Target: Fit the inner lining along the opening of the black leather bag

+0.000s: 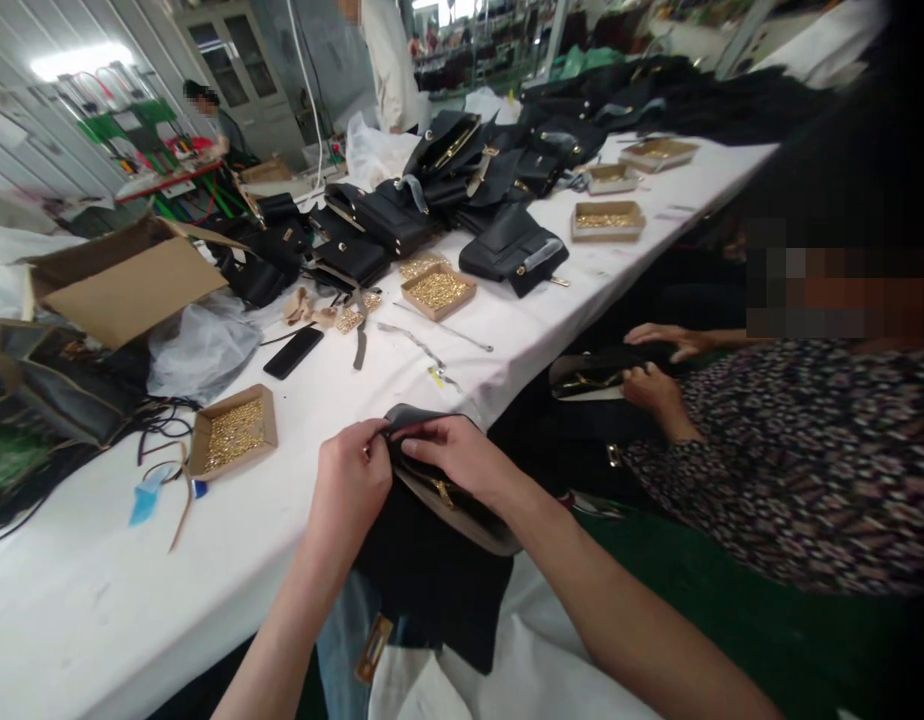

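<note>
A black handbag (439, 565) rests across my lap, its mouth agape so that a beige lining and a gold zipper show. At its far left corner my left hand (353, 470) pinches the edge, fingers curled. My right hand (451, 450) reaches into the opening near the same corner, its thumb on the rim; its fingertips are partly hidden by the bag. A gold metal plate (373, 648) hangs at the bag's lower flap. On the white table (342, 400) just beyond stands a cardboard tray (271, 420) with small gold fittings.
A second tray of gold fittings (439, 292) and a phone (294, 352) lie farther along. Behind them black bags (507, 245) are piled. An open carton (132, 285) stands at left. On my right, a co-worker in a flowered top (777, 470) handles another bag (574, 378).
</note>
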Available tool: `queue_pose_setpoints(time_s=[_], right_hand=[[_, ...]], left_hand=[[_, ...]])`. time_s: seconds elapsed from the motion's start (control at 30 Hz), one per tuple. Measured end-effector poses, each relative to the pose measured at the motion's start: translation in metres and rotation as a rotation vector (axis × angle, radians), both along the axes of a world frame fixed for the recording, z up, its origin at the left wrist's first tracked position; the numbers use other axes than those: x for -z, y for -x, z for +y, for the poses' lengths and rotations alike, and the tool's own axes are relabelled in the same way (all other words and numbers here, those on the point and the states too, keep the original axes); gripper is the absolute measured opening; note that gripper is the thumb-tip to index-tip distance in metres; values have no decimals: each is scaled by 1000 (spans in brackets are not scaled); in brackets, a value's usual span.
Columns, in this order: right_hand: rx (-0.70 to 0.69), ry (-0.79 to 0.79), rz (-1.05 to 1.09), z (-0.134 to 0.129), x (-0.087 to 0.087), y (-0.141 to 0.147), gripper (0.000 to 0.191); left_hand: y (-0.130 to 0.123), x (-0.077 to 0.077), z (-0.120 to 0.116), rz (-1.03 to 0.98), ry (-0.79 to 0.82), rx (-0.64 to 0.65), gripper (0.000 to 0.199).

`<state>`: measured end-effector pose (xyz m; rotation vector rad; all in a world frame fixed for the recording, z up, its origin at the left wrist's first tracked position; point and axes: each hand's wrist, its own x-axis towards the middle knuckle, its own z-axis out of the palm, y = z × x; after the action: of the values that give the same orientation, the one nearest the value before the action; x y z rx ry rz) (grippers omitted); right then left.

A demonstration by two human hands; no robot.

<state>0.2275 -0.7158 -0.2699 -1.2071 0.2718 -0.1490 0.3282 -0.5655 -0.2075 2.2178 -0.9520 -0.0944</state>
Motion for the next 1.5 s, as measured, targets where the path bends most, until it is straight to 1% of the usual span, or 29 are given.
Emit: queue_pose_setpoints(time_s=[0.07,0.13,0.17,0.23,0.43,0.63,0.73,0.83,0.93,1.07,1.2,1.3,1.5], right_hand=[[-20,92,-45,-8,-2,3,37],[-31,226,-76,-16,-5,4,32],[-30,288,-78,-18,-6,5,30],[-5,361,-71,-20,-7,6,25],[89,462,-55,-17,-8,8,12],[121,545,-93,-25,-14,12,9],[163,534,-106,-27,-15,14,6],[240,505,-143,-29,-13,14,7],[317,521,-183,-31,-9,12,9],[342,577,-232,-33,-3,13,11],[365,655,-240,-30,-1,15,11],[394,730,-243,-28,0,16,8],[447,836,-279,-22,7,18,12]], left_hand=[[1,-1,0,8,-10,1,31],[1,-3,-2,25,-22,-15,32],[0,-4,-3,36,-28,-23,32],[-1,-6,-5,56,-40,-29,32],[-1,-7,-15,50,-38,-40,28],[-1,-7,-24,77,-53,-34,27],[-1,-5,-28,70,-81,-12,28],[-4,-6,-33,91,-114,30,31],[-11,-9,-38,124,-119,103,35],[-19,-12,-41,219,-132,142,34],[-22,-13,-41,323,-151,128,33],[-21,-13,-42,330,-150,117,32],[-20,-14,-43,312,-123,183,34]])
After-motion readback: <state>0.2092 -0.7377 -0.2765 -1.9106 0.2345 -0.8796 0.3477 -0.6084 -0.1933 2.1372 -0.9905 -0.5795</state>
